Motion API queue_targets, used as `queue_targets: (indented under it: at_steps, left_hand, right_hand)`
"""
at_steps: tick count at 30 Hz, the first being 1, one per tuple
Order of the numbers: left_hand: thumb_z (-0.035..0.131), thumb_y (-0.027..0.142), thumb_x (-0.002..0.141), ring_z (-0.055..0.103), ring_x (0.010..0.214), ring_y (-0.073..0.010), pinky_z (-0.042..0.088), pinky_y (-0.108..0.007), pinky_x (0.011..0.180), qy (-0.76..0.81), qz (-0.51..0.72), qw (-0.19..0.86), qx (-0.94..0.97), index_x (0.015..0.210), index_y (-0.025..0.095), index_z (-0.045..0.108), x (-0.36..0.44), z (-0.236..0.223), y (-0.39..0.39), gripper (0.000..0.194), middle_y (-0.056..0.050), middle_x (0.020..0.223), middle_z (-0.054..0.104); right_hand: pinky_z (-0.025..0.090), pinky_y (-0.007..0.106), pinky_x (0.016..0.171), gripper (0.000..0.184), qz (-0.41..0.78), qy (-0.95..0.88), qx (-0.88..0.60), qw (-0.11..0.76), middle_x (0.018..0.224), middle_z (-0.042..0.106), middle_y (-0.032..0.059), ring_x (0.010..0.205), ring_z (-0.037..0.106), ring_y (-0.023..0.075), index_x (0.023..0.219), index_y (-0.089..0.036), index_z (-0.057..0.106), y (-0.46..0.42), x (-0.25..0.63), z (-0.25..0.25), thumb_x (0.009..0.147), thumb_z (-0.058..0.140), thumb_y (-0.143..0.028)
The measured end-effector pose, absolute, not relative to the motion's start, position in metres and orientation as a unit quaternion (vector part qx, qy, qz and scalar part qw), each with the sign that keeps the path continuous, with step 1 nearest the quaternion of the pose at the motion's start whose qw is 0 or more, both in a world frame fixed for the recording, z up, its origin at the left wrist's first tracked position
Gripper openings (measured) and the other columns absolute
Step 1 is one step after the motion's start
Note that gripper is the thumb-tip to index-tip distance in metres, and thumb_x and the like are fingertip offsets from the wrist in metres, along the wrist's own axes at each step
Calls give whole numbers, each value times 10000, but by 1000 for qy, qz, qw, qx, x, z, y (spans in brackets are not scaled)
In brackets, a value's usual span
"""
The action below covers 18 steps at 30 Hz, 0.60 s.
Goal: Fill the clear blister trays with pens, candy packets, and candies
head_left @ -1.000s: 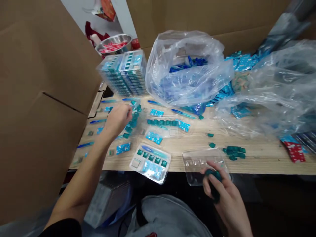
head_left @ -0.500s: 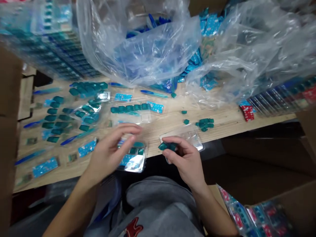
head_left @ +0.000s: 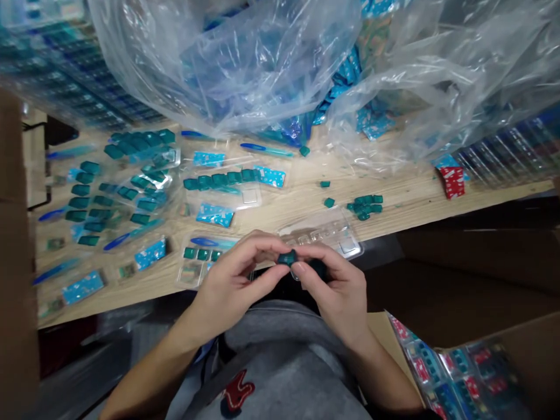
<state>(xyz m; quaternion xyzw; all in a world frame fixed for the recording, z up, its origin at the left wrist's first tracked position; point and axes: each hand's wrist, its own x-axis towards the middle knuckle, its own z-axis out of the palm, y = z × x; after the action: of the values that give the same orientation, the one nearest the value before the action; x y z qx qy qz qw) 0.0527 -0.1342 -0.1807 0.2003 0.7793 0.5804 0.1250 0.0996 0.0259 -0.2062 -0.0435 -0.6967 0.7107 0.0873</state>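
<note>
My left hand and my right hand meet over my lap, just off the front edge of the wooden table. Both pinch small teal square pieces between thumbs and fingertips; more teal shows inside my right palm. Behind the hands lies an empty clear blister tray. To its left, a partly filled clear tray holds a row of teal squares and a blue stick.
Loose teal squares lie mid-table, with many more at the left. Another filled tray sits behind. Large clear plastic bags cover the back. A red packet lies right. A box of packed trays stands at lower right.
My left hand came back from the teal pile at the far left to meet my right hand. My right hand kept its teal pieces. The view tilted down and moved closer.
</note>
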Motion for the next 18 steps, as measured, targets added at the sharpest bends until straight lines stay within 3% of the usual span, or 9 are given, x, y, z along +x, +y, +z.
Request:
queue_targets:
  at_steps: [3, 6, 12, 18]
  left_hand:
    - [565, 75, 901, 663, 997, -97, 565, -196, 882, 802, 544, 117, 216, 1103, 287, 615, 62, -187, -132, 298, 8, 1047, 656]
    - [519, 59, 900, 654, 959, -93, 560, -193, 854, 819, 528, 100, 201, 1068, 266, 596, 73, -196, -127, 277, 6, 1004, 643]
    - [514, 128, 922, 646, 792, -118, 540, -220, 663, 863, 475, 90, 148, 1035, 229, 556, 77, -227, -126, 157, -6, 910, 634]
    - [522, 88, 913, 626, 903, -183, 516, -331, 811, 908, 293, -40, 298, 1065, 198, 534, 41, -258, -126, 188, -52, 967, 644]
  right_hand:
    - [604, 270, 772, 174, 642, -754, -8, 140, 929, 755, 25, 834, 716, 152, 1034, -224, 723, 23, 106, -217, 931, 603, -152]
    - [598, 264, 746, 210, 569, -803, 39, 175, 913, 742, 68, 815, 704, 161, 1069, -179, 701, 19, 116, -230, 967, 523, -135]
    - [576, 224, 696, 200, 550, -826, -19, 125, 847, 715, 40, 738, 685, 138, 1073, -194, 693, 35, 142, -250, 991, 511, -177]
    - [538, 227, 609, 257, 488, -871, -2, 58, 737, 659, 3, 616, 625, 125, 1213, -233, 684, 67, 162, -280, 983, 576, -266]
